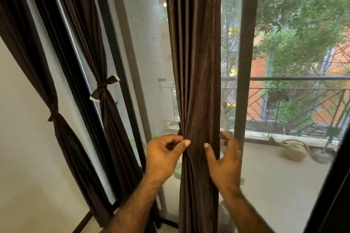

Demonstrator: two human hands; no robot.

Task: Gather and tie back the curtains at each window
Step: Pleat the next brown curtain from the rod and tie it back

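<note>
**Both hands at the middle curtain**

A dark brown curtain [195, 62] hangs down the centre of the frame in front of a glass door [284, 166], its folds drawn narrow at hand height. The left hand [162, 155], lower centre, pinches the curtain's left edge, with thumb and curled fingers bunching the cloth into a tight pleat. The right hand [225, 155] sits at the curtain's right edge: its thumb lies on the front of the cloth and its fingers curl around the edge toward the back, so it cups the fabric loosely rather than squeezing it.

In the left half of the frame two more brown curtains are already gathered. The nearer tied curtain [106, 111] is cinched with a knotted strip with pale ends [105, 88]; the far-left curtain [56, 125] is pinched in by a dark tie [53, 114] against the white wall [22, 138].

Through the glass, in the right half, a balcony railing [293, 100], green trees and an orange brick building show.
</note>
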